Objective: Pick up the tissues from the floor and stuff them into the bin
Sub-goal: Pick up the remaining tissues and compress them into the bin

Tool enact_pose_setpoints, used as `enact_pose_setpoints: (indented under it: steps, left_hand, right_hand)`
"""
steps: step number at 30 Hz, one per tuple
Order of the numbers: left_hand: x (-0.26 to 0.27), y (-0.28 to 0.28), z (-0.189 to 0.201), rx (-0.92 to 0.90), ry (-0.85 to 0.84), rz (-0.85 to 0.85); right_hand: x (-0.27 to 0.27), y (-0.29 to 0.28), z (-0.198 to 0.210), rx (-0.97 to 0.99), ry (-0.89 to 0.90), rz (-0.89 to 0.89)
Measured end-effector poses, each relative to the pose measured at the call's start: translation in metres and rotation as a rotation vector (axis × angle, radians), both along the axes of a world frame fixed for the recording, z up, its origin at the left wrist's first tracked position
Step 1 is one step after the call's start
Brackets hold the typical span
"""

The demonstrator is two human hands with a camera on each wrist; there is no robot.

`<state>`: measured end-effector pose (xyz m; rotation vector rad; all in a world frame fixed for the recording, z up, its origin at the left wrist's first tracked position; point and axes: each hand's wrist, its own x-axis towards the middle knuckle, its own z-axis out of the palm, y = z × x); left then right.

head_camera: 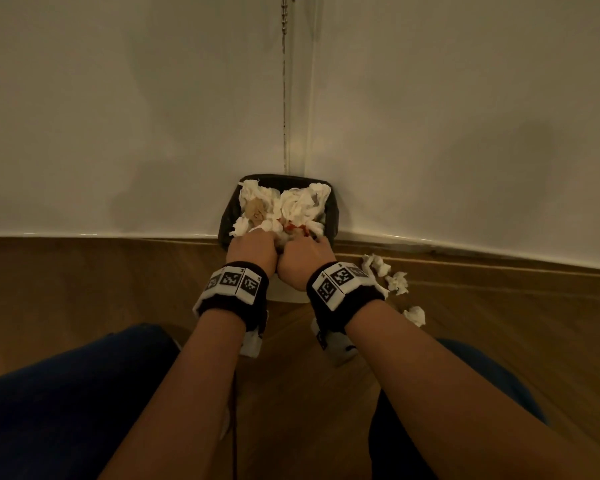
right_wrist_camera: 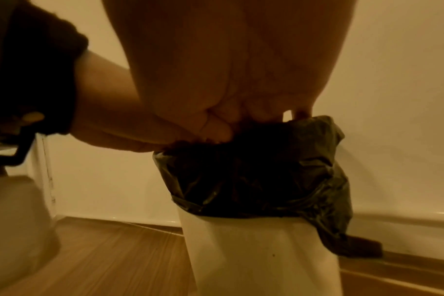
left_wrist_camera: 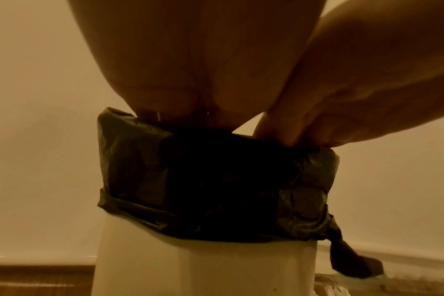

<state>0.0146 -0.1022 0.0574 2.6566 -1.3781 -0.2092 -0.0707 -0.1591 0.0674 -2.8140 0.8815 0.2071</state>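
Both hands, left hand (head_camera: 253, 244) and right hand (head_camera: 303, 252), pressed knuckle-deep into heaped tissues (head_camera: 291, 206) in lined bin (head_camera: 227, 220), fingers buried, grip unreadable; three stray tissues (head_camera: 397, 282) left on floor (head_camera: 84, 282), perhaps more unseen.

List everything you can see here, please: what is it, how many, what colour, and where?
bin: one, white, in the wall corner.
bin bag: one, black, lining the bin, folded over its rim.
tissues in the bin: a heap, white, filling the top.
tissues on the floor: about three crumpled wads, white, right of the bin.
floor: brown wood.
walls: white.
wristbands: two, black with square-patterned tags.
left hand: at the bin's near edge, in the tissues.
right hand: beside it, likewise.
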Motion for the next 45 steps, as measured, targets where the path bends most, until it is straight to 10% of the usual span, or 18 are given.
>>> enact_pose_setpoints:
  steps: [11, 18, 30, 36, 45]
  left_hand:
    - [-0.002, 0.008, 0.015, -0.460, 0.121, 0.179]
    - [-0.058, -0.019, 0.042, -0.802, 0.225, -0.074]
    - [-0.128, -0.102, -0.029, -0.375, 0.385, -0.317]
    - [-0.130, -0.111, -0.090, 0.100, 0.216, -0.302]
    - [-0.125, -0.119, -0.157, 0.232, 0.134, -0.336]
  right_hand:
    - [-0.040, -0.048, 0.039, 0.358, -0.221, -0.040]
    - [-0.097, -0.089, 0.041, 0.354, -0.525, -0.190]
    - [-0.180, -0.145, -0.040, 0.206, -0.083, -0.397]
    - [-0.197, -0.151, -0.085, 0.286, 0.113, -0.491]
    - [-0.201, -0.125, -0.150, 0.440, 0.202, -0.534]
